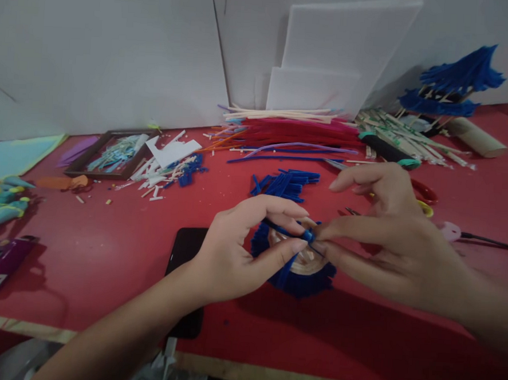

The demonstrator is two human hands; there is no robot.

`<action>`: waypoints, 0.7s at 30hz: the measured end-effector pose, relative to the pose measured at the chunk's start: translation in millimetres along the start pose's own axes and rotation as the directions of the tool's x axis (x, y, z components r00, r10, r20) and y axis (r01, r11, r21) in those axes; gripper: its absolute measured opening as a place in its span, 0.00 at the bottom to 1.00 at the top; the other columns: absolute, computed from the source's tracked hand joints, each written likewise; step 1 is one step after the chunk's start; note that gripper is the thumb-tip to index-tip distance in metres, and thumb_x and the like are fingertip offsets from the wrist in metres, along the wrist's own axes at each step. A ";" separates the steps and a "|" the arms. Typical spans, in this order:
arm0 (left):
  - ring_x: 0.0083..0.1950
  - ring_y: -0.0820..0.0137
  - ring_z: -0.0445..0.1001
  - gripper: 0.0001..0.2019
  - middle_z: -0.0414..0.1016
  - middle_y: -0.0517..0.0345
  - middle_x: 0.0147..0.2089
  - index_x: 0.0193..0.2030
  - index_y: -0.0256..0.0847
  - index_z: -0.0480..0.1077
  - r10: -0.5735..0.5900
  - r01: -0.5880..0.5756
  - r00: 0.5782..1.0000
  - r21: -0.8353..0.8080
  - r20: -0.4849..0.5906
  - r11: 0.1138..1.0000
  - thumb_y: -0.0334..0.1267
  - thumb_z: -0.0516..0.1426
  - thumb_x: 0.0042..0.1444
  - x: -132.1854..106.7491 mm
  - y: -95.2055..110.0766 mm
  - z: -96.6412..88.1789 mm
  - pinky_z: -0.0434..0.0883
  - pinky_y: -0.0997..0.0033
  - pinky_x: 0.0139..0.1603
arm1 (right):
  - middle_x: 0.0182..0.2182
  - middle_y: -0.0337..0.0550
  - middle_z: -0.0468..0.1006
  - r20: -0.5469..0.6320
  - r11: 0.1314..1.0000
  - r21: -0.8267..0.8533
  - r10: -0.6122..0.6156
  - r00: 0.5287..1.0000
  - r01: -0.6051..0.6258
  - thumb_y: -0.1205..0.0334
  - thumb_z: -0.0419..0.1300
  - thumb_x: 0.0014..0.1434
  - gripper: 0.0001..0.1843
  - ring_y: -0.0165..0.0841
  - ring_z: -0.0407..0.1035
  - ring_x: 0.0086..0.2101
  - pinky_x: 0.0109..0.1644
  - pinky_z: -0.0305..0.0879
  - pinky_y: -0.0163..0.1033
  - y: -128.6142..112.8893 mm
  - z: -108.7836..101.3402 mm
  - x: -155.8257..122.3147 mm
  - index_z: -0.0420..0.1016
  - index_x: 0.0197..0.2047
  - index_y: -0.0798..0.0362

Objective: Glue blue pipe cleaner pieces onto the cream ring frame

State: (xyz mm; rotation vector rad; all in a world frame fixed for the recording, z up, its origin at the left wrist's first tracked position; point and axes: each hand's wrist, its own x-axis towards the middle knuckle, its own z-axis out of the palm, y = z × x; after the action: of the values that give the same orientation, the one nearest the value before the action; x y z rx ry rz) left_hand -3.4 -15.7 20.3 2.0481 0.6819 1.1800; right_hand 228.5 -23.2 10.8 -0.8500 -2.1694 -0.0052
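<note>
My left hand (246,247) pinches a blue pipe cleaner (308,236) between thumb and fingers, near the middle of the view. From the right, the thumb and forefinger of my right hand (384,238) close on the same pipe cleaner, which is bent into a small tight coil there. Directly beneath both hands is a round pale wooden frame with a blue pipe-cleaner fringe (302,282); the fingers hide part of it. I cannot tell whether the pipe cleaner is attached to that frame. Beyond my hands lies a pile of short cut blue pipe cleaners (289,184).
A black phone (188,240) lies beside my left wrist. Toward the wall are red pipe cleaners (296,133), wrapped sticks (407,136), a dark-handled tool (388,151) and a blue tiered model (454,82). Left stand a brown tray (102,174), scraps (155,175) and a purple device (4,266).
</note>
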 end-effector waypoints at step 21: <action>0.45 0.69 0.86 0.12 0.86 0.54 0.44 0.51 0.41 0.74 -0.006 0.004 1.000 0.138 0.011 0.990 0.31 0.64 0.62 2.1 3.2 0.4 0.80 0.71 0.51 | 0.49 0.46 0.72 0.047 0.983 0.141 0.113 0.992 -0.119 0.53 0.61 0.68 0.10 0.39 0.71 0.51 0.55 0.70 0.50 1.3 -5.6 8.4 0.80 0.36 0.45</action>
State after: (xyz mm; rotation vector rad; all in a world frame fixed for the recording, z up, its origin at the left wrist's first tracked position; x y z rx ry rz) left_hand -1.8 -16.3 23.7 2.1637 0.7819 1.1456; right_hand 229.1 -18.8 20.0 -0.8985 -2.1237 0.2247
